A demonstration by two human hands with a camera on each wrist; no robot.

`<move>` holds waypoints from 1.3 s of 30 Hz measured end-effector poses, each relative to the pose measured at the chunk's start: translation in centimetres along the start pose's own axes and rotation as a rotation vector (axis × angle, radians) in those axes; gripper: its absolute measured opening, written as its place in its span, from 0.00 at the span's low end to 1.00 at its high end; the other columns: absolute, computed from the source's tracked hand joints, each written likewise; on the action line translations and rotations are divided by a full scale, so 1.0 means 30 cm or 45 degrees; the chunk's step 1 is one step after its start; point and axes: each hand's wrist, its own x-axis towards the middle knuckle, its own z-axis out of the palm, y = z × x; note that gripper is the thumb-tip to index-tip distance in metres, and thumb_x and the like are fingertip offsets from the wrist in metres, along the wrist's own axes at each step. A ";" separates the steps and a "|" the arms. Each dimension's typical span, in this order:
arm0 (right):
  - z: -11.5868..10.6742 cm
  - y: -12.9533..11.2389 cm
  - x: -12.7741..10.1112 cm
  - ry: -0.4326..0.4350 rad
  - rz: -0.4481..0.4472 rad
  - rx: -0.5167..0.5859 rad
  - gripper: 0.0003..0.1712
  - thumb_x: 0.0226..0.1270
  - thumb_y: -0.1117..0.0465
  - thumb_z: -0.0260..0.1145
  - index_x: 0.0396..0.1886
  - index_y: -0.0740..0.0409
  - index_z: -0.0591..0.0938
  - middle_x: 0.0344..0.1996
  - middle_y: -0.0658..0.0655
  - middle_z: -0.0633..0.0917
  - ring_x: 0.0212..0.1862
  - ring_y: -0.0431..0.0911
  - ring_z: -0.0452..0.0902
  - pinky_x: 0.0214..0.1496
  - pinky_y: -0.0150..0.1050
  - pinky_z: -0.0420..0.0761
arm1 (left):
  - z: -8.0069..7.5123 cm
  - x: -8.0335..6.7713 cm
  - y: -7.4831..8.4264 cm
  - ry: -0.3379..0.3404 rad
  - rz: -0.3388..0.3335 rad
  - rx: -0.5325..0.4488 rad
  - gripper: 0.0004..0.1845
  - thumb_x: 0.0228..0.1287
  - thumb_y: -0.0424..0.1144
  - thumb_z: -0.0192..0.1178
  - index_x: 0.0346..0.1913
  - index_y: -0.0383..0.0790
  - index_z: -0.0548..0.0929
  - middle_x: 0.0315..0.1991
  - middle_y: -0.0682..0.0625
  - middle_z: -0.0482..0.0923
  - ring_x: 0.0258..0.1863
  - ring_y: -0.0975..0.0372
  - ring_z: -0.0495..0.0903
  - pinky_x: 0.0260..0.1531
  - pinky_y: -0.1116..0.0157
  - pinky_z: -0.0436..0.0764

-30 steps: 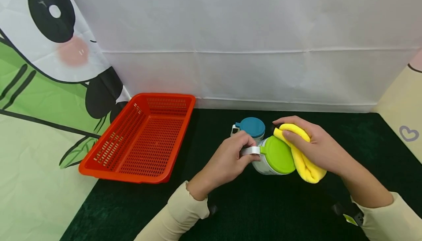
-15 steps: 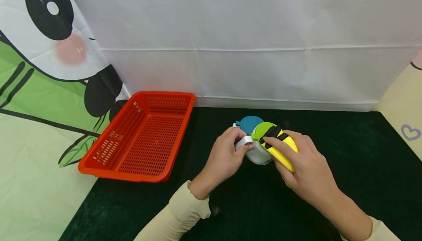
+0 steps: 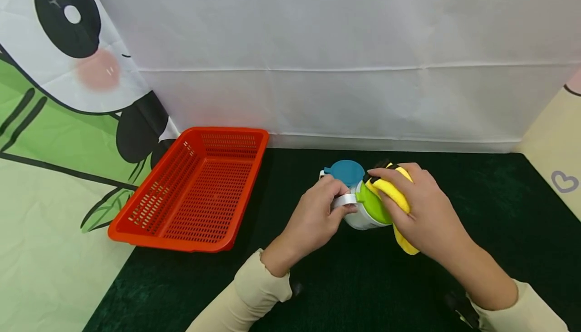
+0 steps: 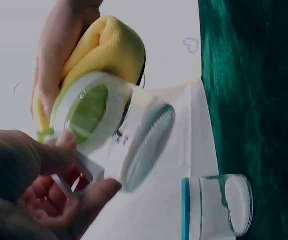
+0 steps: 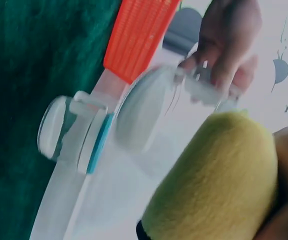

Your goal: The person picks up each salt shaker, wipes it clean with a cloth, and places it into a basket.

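My left hand (image 3: 313,216) grips the white handle (image 3: 345,200) of a clear jar (image 3: 358,218) with a green lid (image 3: 374,207). The jar is tilted, its lid turned toward my right hand (image 3: 428,213). That hand holds a folded yellow cloth (image 3: 392,190) with black edging against the lid, covering its right part. Seen from the left wrist, the cloth (image 4: 106,50) lies over the lid side and the jar's bottom (image 4: 149,147) points away. From the right wrist, the cloth (image 5: 219,180) hides the lid.
A second clear jar with a blue lid (image 3: 346,171) and white handle stands upright just behind the held one. To the left is a red perforated basket (image 3: 227,236). Dark green cloth (image 3: 354,281) covers the table, with a white backdrop (image 3: 340,105) behind.
The cloth has passed from the lid's right side leftward across its top, then back to the right. The jar shifted up and left, then slightly back, still in my left hand.
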 end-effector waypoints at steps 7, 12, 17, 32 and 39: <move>0.057 -0.051 -0.076 0.041 -0.183 -0.174 0.38 0.56 0.63 0.78 0.67 0.38 0.78 0.60 0.62 0.75 0.52 0.56 0.71 0.41 0.55 0.84 | 0.003 -0.005 -0.009 0.121 -0.170 -0.044 0.07 0.69 0.36 0.68 0.43 0.43 0.80 0.41 0.53 0.72 0.38 0.63 0.75 0.36 0.69 0.82; 0.060 0.003 -0.098 0.177 -0.188 -0.069 0.37 0.55 0.66 0.77 0.66 0.41 0.80 0.60 0.61 0.76 0.54 0.53 0.70 0.44 0.49 0.81 | -0.019 -0.005 -0.017 0.125 -0.167 -0.146 0.07 0.69 0.37 0.69 0.42 0.45 0.80 0.40 0.53 0.73 0.37 0.60 0.74 0.34 0.66 0.81; 0.027 0.064 -0.075 0.230 -0.013 0.346 0.30 0.70 0.71 0.67 0.68 0.48 0.78 0.51 0.53 0.77 0.37 0.44 0.73 0.35 0.33 0.77 | -0.033 -0.005 -0.024 0.033 -0.107 -0.296 0.07 0.68 0.34 0.69 0.42 0.44 0.79 0.42 0.53 0.73 0.40 0.60 0.73 0.34 0.66 0.79; 0.023 -0.051 -0.059 0.063 -0.121 -0.185 0.35 0.61 0.62 0.75 0.68 0.39 0.78 0.59 0.63 0.75 0.52 0.57 0.71 0.38 0.55 0.84 | -0.009 -0.019 0.011 0.122 -0.074 0.009 0.08 0.69 0.37 0.68 0.45 0.42 0.79 0.41 0.53 0.70 0.38 0.63 0.74 0.36 0.70 0.81; 0.028 0.005 -0.077 0.141 -0.093 -0.063 0.31 0.64 0.62 0.74 0.66 0.40 0.79 0.57 0.60 0.76 0.51 0.51 0.70 0.40 0.53 0.80 | -0.024 -0.020 -0.012 0.127 -0.121 -0.119 0.07 0.69 0.35 0.68 0.44 0.43 0.80 0.42 0.54 0.72 0.41 0.62 0.75 0.40 0.65 0.83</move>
